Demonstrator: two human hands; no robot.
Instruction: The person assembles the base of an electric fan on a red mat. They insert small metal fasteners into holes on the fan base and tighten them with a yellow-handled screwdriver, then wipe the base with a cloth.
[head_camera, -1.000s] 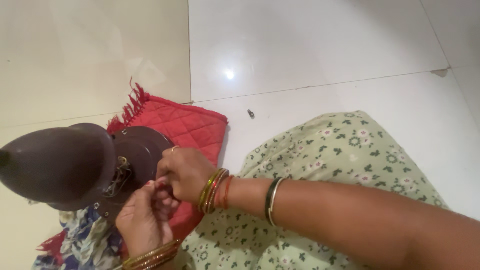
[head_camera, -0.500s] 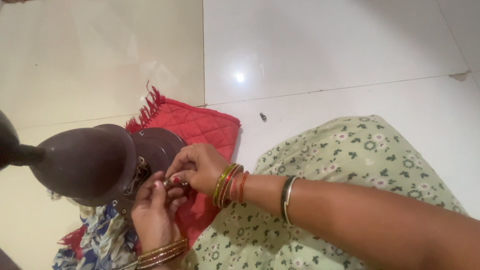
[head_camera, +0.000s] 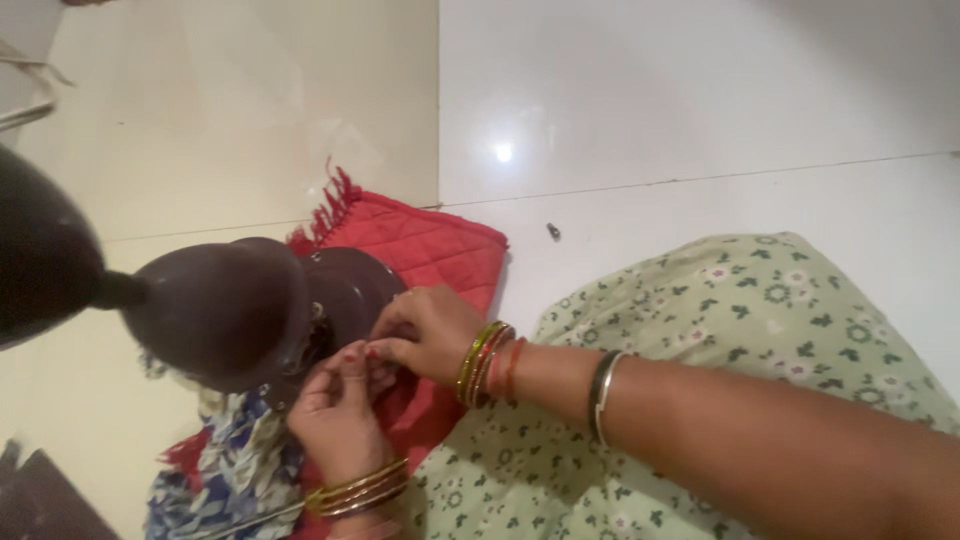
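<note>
A dark brown fan body lies on its side on a red quilted cloth (head_camera: 430, 250). Its dome-shaped cover (head_camera: 215, 310) sits left of a round brown housing (head_camera: 350, 290), with wires (head_camera: 318, 335) showing in the gap between them. My left hand (head_camera: 340, 410) comes up from below and my right hand (head_camera: 430, 330) reaches in from the right. Their fingertips meet in a pinch at the housing's lower edge, closed on a small part that my fingers mostly hide. Both wrists carry several bangles.
A small dark screw (head_camera: 553, 232) lies on the white tiled floor (head_camera: 650, 100) beyond the red cloth. Green flowered fabric (head_camera: 740, 310) covers my lap at right. Blue flowered cloth (head_camera: 235, 470) lies under the fan. Another brown fan piece (head_camera: 35, 250) fills the left edge.
The view has swung so that everything sits further right in the frame, and more of the fan's left end shows. Both hands stay pinched together at the housing, fingers shifting slightly.
</note>
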